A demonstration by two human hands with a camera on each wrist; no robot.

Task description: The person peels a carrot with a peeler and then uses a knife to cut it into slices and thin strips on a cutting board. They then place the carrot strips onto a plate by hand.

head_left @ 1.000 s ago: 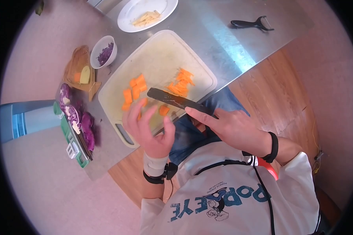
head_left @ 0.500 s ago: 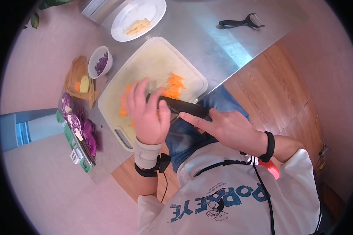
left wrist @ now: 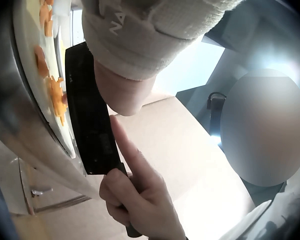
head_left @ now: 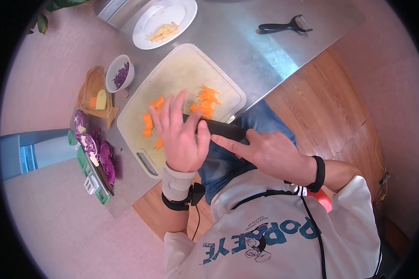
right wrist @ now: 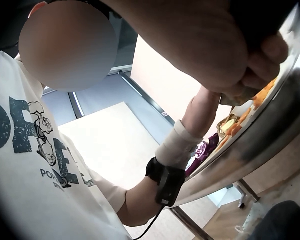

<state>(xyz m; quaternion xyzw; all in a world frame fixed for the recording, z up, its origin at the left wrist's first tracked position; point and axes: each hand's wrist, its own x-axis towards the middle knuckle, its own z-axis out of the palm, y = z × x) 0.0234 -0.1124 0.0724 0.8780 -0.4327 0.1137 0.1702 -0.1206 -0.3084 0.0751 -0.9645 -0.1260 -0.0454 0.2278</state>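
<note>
My right hand point(head_left: 272, 153) grips the handle of a black-bladed kitchen knife point(head_left: 224, 129), its index finger stretched along the blade. Over the other end of the blade lies my left hand point(head_left: 184, 144), fingers mostly straight and spread, hiding that part. In the left wrist view the broad blade point(left wrist: 90, 115) stands close beside the board's edge. Thin carrot strips point(head_left: 206, 100) lie in a pile on the white cutting board point(head_left: 172, 69), just beyond the knife. Carrot chunks point(head_left: 147, 124) are on the board left of my left hand, partly covered by it.
Beyond the board stand a white plate point(head_left: 185, 14) of pale strips and a black peeler point(head_left: 279, 27). To the left are a white bowl point(head_left: 111, 70) of shredded purple cabbage, a woven basket point(head_left: 84, 90), cut purple cabbage point(head_left: 108, 162) and a green-framed slicer point(head_left: 81, 158).
My left hand has moved from above the carrot chunks onto the far part of the knife blade. The right hand keeps its grip, and the head view has shifted slightly.
</note>
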